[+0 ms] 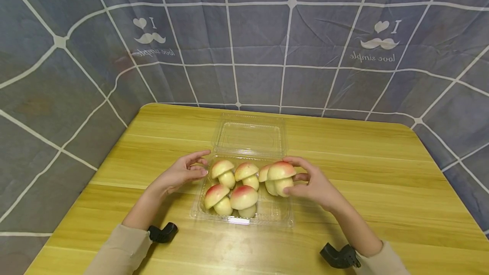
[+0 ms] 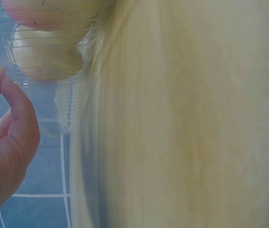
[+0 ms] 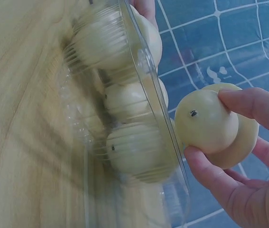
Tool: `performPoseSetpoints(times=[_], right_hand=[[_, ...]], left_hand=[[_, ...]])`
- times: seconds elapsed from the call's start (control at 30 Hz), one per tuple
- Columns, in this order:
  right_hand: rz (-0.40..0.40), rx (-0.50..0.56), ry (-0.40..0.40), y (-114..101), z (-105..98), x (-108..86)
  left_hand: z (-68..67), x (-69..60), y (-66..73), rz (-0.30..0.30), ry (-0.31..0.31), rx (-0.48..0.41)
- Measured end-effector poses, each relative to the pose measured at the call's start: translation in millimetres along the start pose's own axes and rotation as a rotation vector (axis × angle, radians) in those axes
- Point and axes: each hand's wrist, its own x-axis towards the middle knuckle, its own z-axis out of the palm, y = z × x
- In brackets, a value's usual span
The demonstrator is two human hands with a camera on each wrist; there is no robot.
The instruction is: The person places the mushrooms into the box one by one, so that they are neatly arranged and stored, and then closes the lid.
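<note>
My right hand [image 1: 315,186] holds a mushroom-shaped piece [image 1: 282,172], pale yellow with a red-tinged cap, over the right side of a clear plastic clamshell box [image 1: 273,213]. In the right wrist view, thumb and fingers pinch this piece [image 3: 205,123] just outside the box wall, its round base with a dark spot showing. Several similar mushroom-shaped pieces [image 1: 244,197] lie in the box, one partly hidden behind the held piece. My left hand [image 1: 179,175] is beside the box's left rim, fingers loosely bent and holding nothing; whether its fingertips touch the rim I cannot tell.
The clear lid [image 1: 250,137] lies folded back behind the box. Everything stands on a yellow wood-grain table [image 1: 363,173]. A grey-blue curtain [image 1: 259,46] with white lines hangs along the back and sides. Black wrist devices [image 1: 163,232] are worn on both wrists.
</note>
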Motion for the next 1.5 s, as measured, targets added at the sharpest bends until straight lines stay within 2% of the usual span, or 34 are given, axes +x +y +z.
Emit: performPoseSetpoints(times=[0.53, 0.8, 1.17, 1.5], right_hand=[[0.021, 0.007, -0.054, 0, 11, -2.3], [0.031, 0.001, -0.110, -2, 16, -2.5], [-0.005, -0.115, -0.185, 0, 21, -2.2], [0.015, -0.116, -0.209, -3, 23, -3.7]], left_hand=[[-0.2, -0.3, 2.6, -0.004, -0.010, -0.011], [-0.7, 0.7, 2.2, 0.004, -0.018, -0.020], [-0.1, 0.5, 1.2, 0.001, -0.021, -0.023], [0.1, -1.0, 0.5, -0.002, -0.019, -0.021]])
